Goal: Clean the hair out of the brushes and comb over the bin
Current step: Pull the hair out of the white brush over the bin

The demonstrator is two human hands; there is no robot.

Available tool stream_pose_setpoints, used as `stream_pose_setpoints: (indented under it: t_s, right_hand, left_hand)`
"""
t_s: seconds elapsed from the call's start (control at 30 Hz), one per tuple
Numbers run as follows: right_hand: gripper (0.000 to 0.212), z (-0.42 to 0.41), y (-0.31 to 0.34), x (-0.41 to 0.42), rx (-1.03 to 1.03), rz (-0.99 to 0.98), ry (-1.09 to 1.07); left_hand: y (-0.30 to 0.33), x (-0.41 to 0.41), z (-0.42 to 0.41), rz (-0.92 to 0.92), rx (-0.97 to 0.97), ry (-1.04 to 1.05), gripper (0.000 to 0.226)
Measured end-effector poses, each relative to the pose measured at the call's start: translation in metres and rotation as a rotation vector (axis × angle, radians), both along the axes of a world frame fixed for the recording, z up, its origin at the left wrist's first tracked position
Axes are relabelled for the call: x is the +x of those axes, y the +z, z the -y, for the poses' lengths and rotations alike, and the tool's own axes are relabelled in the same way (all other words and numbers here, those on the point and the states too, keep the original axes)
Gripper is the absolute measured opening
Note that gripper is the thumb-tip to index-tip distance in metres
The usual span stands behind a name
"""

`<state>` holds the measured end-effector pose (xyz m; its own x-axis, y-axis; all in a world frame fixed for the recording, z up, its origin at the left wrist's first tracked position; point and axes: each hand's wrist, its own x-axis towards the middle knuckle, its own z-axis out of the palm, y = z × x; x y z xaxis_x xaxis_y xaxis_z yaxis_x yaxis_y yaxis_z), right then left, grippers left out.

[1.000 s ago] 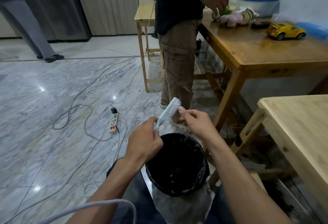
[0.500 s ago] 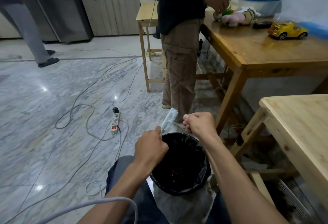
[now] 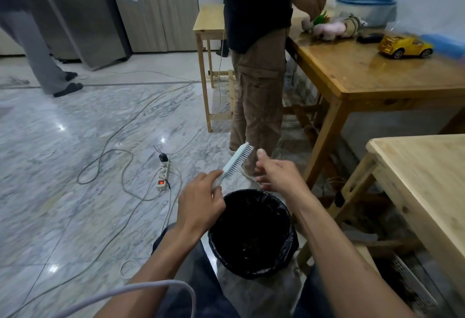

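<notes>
1. The light blue hairbrush (image 3: 235, 164) is being held by its handle in the left hand (image 3: 200, 203), which is closed around the lower end. The head of the brush is pointing up and to the far right, and the bristles are facing to the right, toward the other hand.
2. The right hand (image 3: 276, 175) is being held just beside the bristles, loosely half open, with the thumb raised; nothing can be seen between its fingers. Whether any hair is caught there cannot be told, because a strand is too fine to see.
3. The black-lined bin (image 3: 251, 232) is standing on the marble floor (image 3: 75, 166) between the knees, a little nearer than both hands. The brush head is being kept slightly beyond its far rim, so it is better to bring it back over the opening before hair is pulled.
4. For a good pull, the hair should be pinched close to the base of the bristles and drawn along the rows toward the tip, not across them.
5. The handle should be gripped firmly during the pull, so that the brush is not twisting.
6. The pinched hair should be released only when the fingers are being held above the opening of the bin.
</notes>
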<state>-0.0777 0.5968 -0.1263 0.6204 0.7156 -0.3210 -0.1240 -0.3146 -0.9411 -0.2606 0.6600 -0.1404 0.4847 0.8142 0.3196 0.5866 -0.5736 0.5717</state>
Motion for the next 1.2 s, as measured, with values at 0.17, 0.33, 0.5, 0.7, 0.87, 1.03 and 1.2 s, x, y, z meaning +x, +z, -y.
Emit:
stream_pose_setpoints:
  t_s: [0.17,0.33,0.5,0.7,0.87,1.03,1.2]
  right_hand:
    - [0.025,-0.010,0.004,-0.009,0.143,-0.153,0.062]
    - [0.024,-0.009,0.004,-0.008,0.058,-0.029,0.026]
    - [0.025,-0.001,-0.001,-0.003,-0.017,0.027,0.000]
    - [0.025,0.013,-0.012,0.008,-0.109,0.016,-0.047]
    - [0.022,0.018,-0.031,0.000,-0.232,0.071,-0.005]
    - [0.053,0.019,-0.026,-0.006,-0.226,0.225,0.160]
    - [0.022,0.021,-0.008,-0.007,-0.358,0.833,0.103]
  left_hand:
    - [0.000,0.004,0.008,0.014,0.154,-0.086,0.043]
    - [-0.001,-0.001,0.006,0.001,0.147,-0.057,0.045]
    - [0.003,-0.004,-0.003,0.021,-0.089,0.078,0.046]
    - [0.007,-0.015,-0.020,0.109,-0.204,0.166,0.036]
    - [0.013,-0.012,-0.022,0.154,-0.202,0.155,0.034]
    - [0.012,-0.008,-0.018,0.077,-0.093,0.086,0.033]
    - [0.015,-0.005,-0.015,0.014,-0.072,0.033,0.038]
